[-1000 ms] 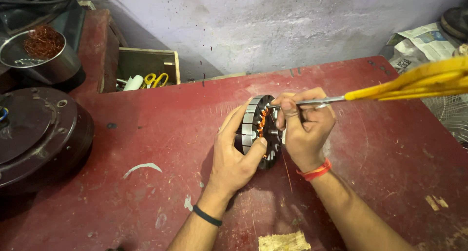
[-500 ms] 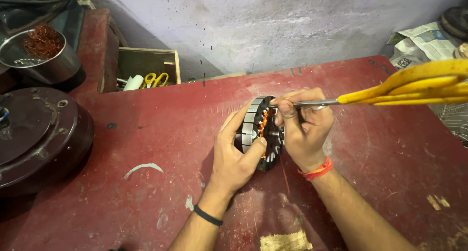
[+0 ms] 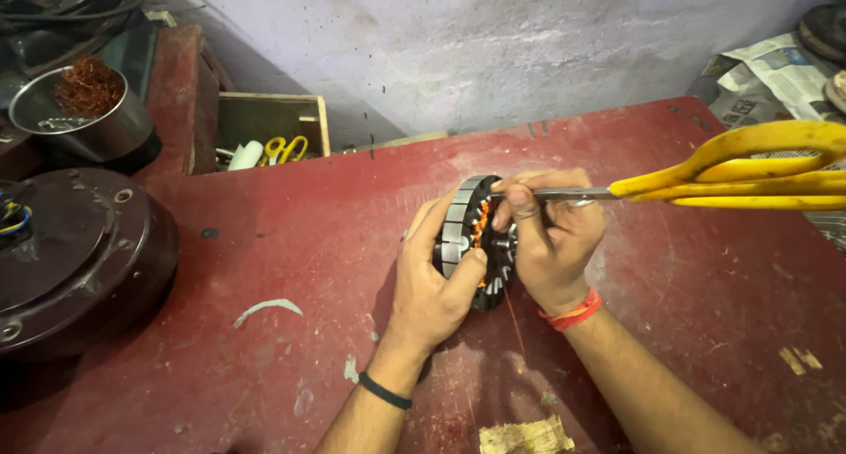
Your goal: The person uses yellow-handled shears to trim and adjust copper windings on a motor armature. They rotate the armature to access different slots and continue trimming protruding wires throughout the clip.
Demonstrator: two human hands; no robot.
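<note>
A round metal stator [image 3: 465,214] with orange copper windings stands on edge on the red table [image 3: 300,242]. My left hand [image 3: 436,278] grips its rim from the left and below. My right hand [image 3: 551,238] holds yellow-handled scissors [image 3: 749,167] by the closed blades, their tips pushed into the windings. The handles stick out to the right.
A dark brown round motor housing [image 3: 75,260] lies at the left edge. Behind it a steel bowl [image 3: 84,119] holds copper wire scraps. A wooden box [image 3: 269,132] with small tools sits at the back. Newspaper [image 3: 775,70] lies far right. A paper scrap [image 3: 524,438] lies near the front.
Both hands and the stator stay in place. The scissors have tilted slightly, their tips working at the windings.
</note>
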